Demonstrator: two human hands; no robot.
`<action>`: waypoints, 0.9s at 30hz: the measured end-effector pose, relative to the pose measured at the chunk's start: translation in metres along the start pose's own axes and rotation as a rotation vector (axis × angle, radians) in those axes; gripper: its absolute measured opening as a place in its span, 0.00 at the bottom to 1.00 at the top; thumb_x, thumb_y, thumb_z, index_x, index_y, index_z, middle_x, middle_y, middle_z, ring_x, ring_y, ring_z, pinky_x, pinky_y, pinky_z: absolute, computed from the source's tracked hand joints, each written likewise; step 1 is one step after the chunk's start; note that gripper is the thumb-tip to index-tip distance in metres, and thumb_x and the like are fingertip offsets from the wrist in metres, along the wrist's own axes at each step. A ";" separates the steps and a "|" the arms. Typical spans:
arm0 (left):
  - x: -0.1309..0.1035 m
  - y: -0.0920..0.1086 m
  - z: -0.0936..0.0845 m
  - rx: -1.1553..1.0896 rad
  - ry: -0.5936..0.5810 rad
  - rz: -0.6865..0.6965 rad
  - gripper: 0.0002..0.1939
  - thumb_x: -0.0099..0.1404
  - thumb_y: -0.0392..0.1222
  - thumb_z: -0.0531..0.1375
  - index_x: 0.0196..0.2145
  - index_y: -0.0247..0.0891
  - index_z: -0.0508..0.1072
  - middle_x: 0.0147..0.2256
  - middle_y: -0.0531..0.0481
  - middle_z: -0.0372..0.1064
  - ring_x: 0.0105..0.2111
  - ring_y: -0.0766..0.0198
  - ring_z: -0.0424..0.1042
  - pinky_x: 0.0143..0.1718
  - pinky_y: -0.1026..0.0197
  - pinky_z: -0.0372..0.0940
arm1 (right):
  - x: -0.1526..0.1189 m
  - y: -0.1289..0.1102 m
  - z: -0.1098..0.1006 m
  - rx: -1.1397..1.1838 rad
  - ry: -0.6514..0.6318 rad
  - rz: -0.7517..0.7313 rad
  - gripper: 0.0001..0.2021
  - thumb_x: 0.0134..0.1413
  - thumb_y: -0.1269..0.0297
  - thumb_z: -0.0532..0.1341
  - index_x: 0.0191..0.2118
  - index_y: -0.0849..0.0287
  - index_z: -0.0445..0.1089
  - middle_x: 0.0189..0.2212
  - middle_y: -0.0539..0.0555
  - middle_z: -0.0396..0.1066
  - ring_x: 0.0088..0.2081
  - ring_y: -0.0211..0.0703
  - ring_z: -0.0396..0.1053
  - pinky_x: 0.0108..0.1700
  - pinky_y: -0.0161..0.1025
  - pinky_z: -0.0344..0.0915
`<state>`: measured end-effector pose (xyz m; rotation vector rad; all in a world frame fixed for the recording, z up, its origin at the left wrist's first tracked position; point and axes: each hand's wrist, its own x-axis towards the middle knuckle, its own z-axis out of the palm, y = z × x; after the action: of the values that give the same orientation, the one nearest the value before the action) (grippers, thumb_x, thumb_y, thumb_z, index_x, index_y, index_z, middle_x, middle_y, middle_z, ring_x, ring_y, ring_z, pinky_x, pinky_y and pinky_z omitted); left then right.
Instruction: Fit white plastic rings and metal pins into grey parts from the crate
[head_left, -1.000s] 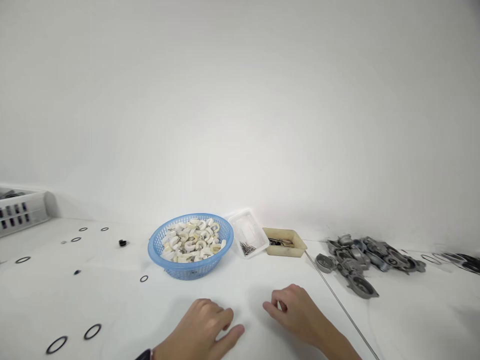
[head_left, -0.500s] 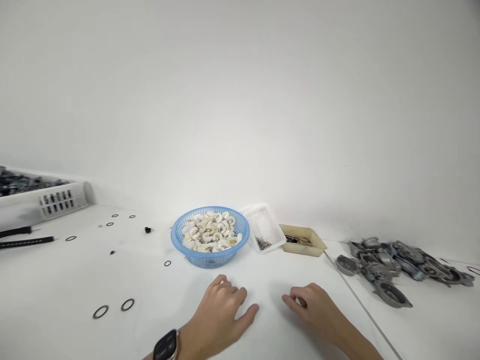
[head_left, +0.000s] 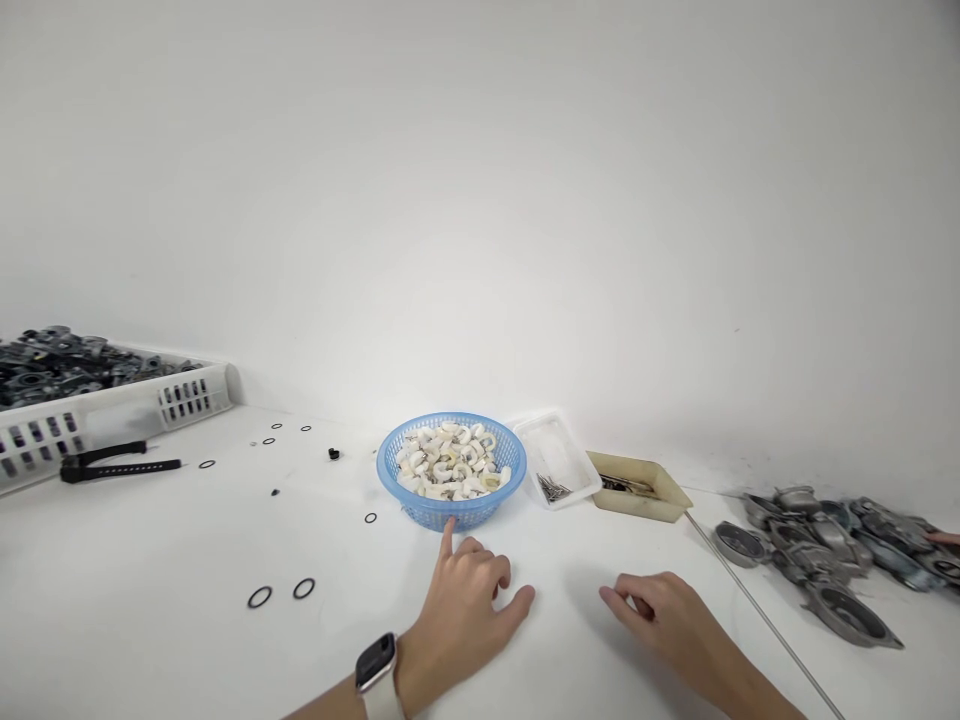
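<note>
My left hand (head_left: 469, 610), with a pale-banded watch (head_left: 377, 662) on its wrist, hovers in front of a blue plastic basket (head_left: 390, 480). One finger points toward the basket's front wall; whether it touches I cannot tell. Its thumb stands well apart, and the hand holds nothing. White and yellowish curved pieces (head_left: 450, 460) fill the basket. To the right, my right hand (head_left: 667, 625) is low over the white table (head_left: 555, 660), fingers curled and thumb close to the forefinger. Nothing shows in its grip, though some fingertips are hidden.
A white tray (head_left: 547, 445) holds metal pins; a tan tray (head_left: 671, 500) adjoins it. A thin rod (head_left: 765, 610) crosses the table. Another person's hand (head_left: 943, 538) reaches grey metal castings (head_left: 817, 550). Black rings (head_left: 304, 588), black straps (head_left: 135, 468) and a white crate (head_left: 120, 410) lie left.
The view has swung left, so the scene sits further right. A finger of my left hand has stretched out toward the basket. Another person's hand now shows at the right edge.
</note>
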<state>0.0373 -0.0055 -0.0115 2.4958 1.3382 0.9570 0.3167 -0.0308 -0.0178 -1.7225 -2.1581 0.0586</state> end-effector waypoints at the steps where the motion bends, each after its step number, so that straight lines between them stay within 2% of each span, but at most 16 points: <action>1: 0.000 0.000 0.000 -0.004 0.001 0.000 0.16 0.67 0.47 0.63 0.24 0.40 0.67 0.22 0.56 0.70 0.36 0.57 0.74 0.67 0.32 0.40 | 0.000 0.001 0.000 -0.002 0.003 0.000 0.23 0.66 0.58 0.53 0.20 0.54 0.46 0.17 0.43 0.43 0.21 0.38 0.44 0.25 0.38 0.45; 12: 0.002 -0.007 0.002 0.001 -0.017 0.007 0.15 0.66 0.46 0.63 0.25 0.40 0.67 0.23 0.56 0.71 0.35 0.58 0.74 0.67 0.33 0.40 | 0.000 0.003 0.007 -0.010 -0.030 0.026 0.22 0.66 0.56 0.51 0.22 0.54 0.43 0.17 0.45 0.47 0.23 0.40 0.47 0.27 0.40 0.47; 19: -0.002 0.001 -0.003 -0.022 -0.006 -0.003 0.07 0.65 0.45 0.64 0.30 0.42 0.73 0.24 0.56 0.71 0.37 0.57 0.73 0.67 0.29 0.35 | 0.002 0.005 0.007 -0.015 -0.031 0.023 0.22 0.66 0.54 0.50 0.22 0.54 0.44 0.17 0.46 0.48 0.22 0.41 0.49 0.28 0.40 0.49; 27: 0.002 0.000 -0.007 -0.013 -0.012 -0.014 0.05 0.64 0.43 0.63 0.30 0.42 0.74 0.24 0.55 0.72 0.38 0.55 0.73 0.66 0.28 0.36 | 0.001 0.003 0.008 -0.018 -0.010 -0.006 0.22 0.66 0.54 0.50 0.22 0.53 0.44 0.17 0.45 0.47 0.22 0.41 0.50 0.28 0.39 0.48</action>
<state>0.0342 -0.0054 -0.0051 2.4753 1.3405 0.9423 0.3170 -0.0273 -0.0260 -1.7289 -2.1779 0.0466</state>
